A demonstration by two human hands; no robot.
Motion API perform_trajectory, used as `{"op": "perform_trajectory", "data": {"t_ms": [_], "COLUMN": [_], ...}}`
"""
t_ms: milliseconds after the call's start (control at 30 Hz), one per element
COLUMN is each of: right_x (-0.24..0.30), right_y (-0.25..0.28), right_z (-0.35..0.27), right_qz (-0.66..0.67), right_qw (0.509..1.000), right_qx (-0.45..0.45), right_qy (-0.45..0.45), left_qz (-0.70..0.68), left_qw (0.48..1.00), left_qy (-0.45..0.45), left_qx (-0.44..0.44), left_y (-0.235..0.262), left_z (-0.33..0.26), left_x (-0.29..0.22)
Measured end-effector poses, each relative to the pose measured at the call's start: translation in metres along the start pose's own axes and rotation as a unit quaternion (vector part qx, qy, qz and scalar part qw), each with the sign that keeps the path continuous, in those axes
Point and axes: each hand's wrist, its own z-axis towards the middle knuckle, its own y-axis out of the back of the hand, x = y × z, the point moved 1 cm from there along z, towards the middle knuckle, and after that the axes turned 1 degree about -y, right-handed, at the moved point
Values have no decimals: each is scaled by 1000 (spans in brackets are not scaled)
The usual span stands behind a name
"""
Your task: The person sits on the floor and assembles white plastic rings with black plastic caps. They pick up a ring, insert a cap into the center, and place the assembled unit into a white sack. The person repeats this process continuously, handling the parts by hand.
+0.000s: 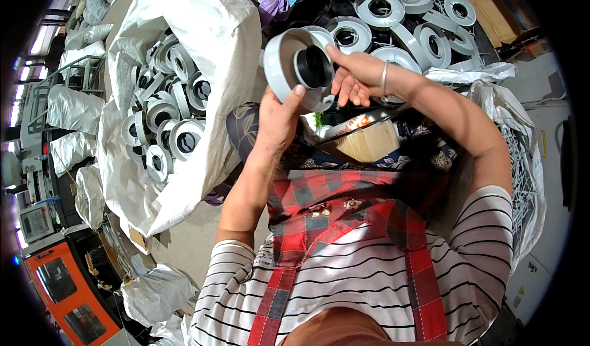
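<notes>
A round light-grey plastic part (pixel 279 63) with a deep rim is held up in front of me, tilted, with a black ring-shaped insert (pixel 314 67) at its centre. My left hand (pixel 278 120) is closed on the part's lower left rim, thumb on the near edge. At the opposite side my right hand (pixel 359 78) meets the part beside the black insert, its fingers curled below the thumb. What its fingertips grip is partly hidden. Beneath the hands lie a wooden block (pixel 369 143) and a printed white wrapper (pixel 353 125) on my lap.
To the left stands a large white woven sack (pixel 227 39) holding several grey parts with black inserts (pixel 186 138). Beyond my right hand, more grey rings (pixel 380 8) lie on a pile with black pieces. Another sack (pixel 522 180) of thin grey pieces sits at right, an orange machine (pixel 70 297) at lower left.
</notes>
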Motion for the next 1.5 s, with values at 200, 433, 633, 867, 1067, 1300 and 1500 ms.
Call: {"op": "perform_trajectory", "data": {"t_ms": [200, 433, 633, 867, 1067, 1300, 1500], "right_x": [1, -3, -30, -6, 34, 27, 19], "right_y": [-30, 11, 46, 6, 73, 105, 22], "right_z": [22, 107, 142, 55, 162, 201, 82], "right_qz": [-91, -570, -727, -461, -531, -631, -340], "right_qw": [942, 699, 589, 728, 630, 663, 849], "right_qx": [-44, -242, -219, -82, -351, -308, -97], "right_qy": [319, 357, 277, 500, 445, 261, 393], "left_qz": [155, 470, 124, -169, -69, -57, -177], "left_qw": [987, 794, 971, 930, 941, 958, 966], "left_qy": [-50, -329, -166, 197, 154, 74, 124], "left_qx": [16, -201, -122, -259, -293, -272, -142], "left_y": [9, 45, 37, 40, 51, 66, 44], "left_z": [0, 26, 29, 63, 72, 81, 75], "left_x": [-20, -135, -69, 27, 35, 45, 36]}}
